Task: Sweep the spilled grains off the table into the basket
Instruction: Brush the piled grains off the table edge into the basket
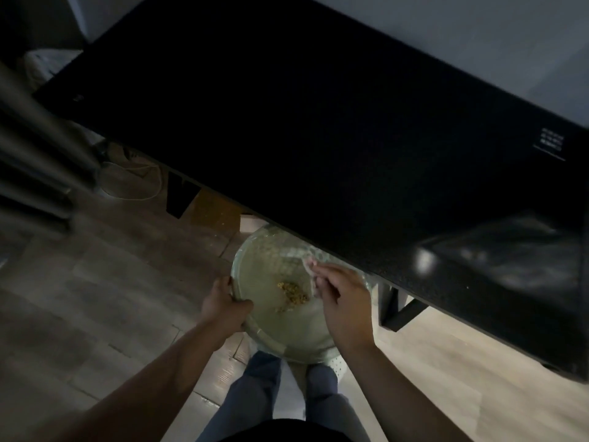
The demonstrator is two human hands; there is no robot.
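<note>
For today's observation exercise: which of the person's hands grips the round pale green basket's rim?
The left hand: its fingers curl round the rim of the round pale green basket, while the right hand pinches a small pale cloth above it.

Dim room, grey wood-plank floor [95, 282], pale wall [478, 43], pale cable [157, 184] looped on the floor
</note>
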